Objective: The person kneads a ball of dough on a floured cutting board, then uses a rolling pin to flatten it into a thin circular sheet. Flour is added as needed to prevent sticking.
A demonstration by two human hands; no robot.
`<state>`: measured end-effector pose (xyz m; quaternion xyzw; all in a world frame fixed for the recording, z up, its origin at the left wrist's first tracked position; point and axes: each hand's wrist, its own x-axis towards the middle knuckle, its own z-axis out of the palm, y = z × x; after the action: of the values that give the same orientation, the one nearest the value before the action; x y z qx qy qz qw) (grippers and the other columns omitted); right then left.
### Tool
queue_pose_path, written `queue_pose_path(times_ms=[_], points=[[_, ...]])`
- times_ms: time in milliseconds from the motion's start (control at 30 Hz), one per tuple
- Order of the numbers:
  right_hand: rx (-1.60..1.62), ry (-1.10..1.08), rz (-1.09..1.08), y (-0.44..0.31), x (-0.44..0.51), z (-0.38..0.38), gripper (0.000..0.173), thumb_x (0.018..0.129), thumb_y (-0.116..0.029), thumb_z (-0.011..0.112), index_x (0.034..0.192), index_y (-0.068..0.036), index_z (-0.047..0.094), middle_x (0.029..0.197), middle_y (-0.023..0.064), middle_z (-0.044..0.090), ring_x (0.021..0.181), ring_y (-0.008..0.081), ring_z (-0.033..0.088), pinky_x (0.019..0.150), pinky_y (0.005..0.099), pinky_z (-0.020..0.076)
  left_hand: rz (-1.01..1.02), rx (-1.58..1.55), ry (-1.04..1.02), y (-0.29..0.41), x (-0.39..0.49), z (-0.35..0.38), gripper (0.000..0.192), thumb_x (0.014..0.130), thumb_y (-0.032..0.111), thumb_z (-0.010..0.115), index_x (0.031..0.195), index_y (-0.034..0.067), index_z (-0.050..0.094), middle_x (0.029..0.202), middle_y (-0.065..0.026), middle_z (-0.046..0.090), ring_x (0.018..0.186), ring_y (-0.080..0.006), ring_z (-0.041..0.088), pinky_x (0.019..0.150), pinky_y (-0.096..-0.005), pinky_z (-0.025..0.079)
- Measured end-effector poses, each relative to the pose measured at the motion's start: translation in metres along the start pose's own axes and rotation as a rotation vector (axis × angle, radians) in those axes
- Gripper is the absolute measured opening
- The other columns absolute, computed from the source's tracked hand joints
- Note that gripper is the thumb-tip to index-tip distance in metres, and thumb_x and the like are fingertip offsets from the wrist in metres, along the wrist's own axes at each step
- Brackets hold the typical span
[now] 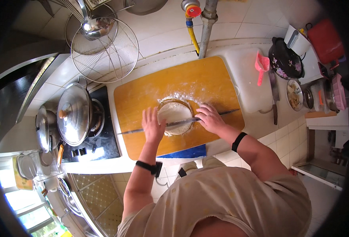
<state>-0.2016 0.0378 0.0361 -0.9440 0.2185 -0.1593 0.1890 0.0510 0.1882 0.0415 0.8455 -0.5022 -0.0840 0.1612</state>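
A round sheet of dough (175, 112) lies on a floured yellow-brown board (162, 80), with flour scattered around its edge. Across its lower part rests a thin, dark rolling pin (179, 122) with tapered ends, slightly tilted up to the right. My left hand (153, 124) lies over the pin at the dough's left edge, its fingers extended and pointing away from me. To the right of the dough, my right hand (209, 118) is on the pin with bent fingers. Whether either hand closes around the pin cannot be seen.
Left of the board, a lidded steel pot (73, 114) stands on a black gas stove (103, 148). A white cutting board (248, 80) with a pink scoop (262, 66), a knife (275, 109) and a bowl of food (294, 94) are at right. A wire strainer (104, 56) hangs beyond the stove.
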Motion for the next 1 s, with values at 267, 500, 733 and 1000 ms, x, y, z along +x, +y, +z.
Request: queue_pose_path(times_ms=[267, 500, 733, 1000], points=[[-0.021, 0.075, 0.051, -0.011, -0.035, -0.015, 0.023, 0.078, -0.015, 0.072, 0.101, -0.016, 0.070, 0.094, 0.0023, 0.061, 0.096, 0.0231, 0.059, 0.087, 0.0402, 0.0461, 0.105, 0.007, -0.193, 0.046, 0.056, 0.010, 0.050, 0.080, 0.026, 0.072, 0.126, 0.011, 0.061, 0.122, -0.0143, 0.062, 0.113, -0.0372, 0.055, 0.099, -0.0453, 0.045], [0.020, 0.013, 0.056, -0.017, -0.046, -0.020, 0.031, 0.075, -0.012, 0.075, 0.106, -0.015, 0.070, 0.099, 0.0031, 0.060, 0.098, 0.0249, 0.059, 0.087, 0.0415, 0.0465, -0.215, -0.138, -0.164, 0.033, 0.012, -0.004, 0.054, 0.088, 0.044, 0.064, 0.125, 0.005, 0.058, 0.124, -0.0197, 0.060, 0.122, -0.0393, 0.052, 0.104, -0.0472, 0.041], [-0.143, -0.091, 0.190, -0.020, 0.000, -0.009, 0.065, 0.090, -0.048, 0.060, 0.142, -0.011, 0.048, 0.148, 0.0165, 0.043, 0.139, 0.0347, 0.036, 0.112, 0.0543, 0.0271, -0.174, 0.147, -0.149, -0.019, -0.032, -0.006, 0.083, 0.091, 0.059, 0.052, 0.152, 0.008, 0.032, 0.159, -0.0221, 0.023, 0.147, -0.0383, 0.022, 0.116, -0.0539, 0.021], [-0.234, -0.081, 0.391, 0.025, 0.100, 0.016, 0.081, 0.093, -0.058, 0.049, 0.152, -0.006, 0.032, 0.159, 0.0217, 0.023, 0.147, 0.0418, 0.018, 0.116, 0.0608, 0.0131, -0.209, 0.192, -0.052, -0.040, 0.070, 0.004, 0.084, 0.093, 0.064, 0.043, 0.156, 0.011, 0.023, 0.162, -0.0183, 0.017, 0.150, -0.0352, 0.013, 0.117, -0.0597, 0.014]])
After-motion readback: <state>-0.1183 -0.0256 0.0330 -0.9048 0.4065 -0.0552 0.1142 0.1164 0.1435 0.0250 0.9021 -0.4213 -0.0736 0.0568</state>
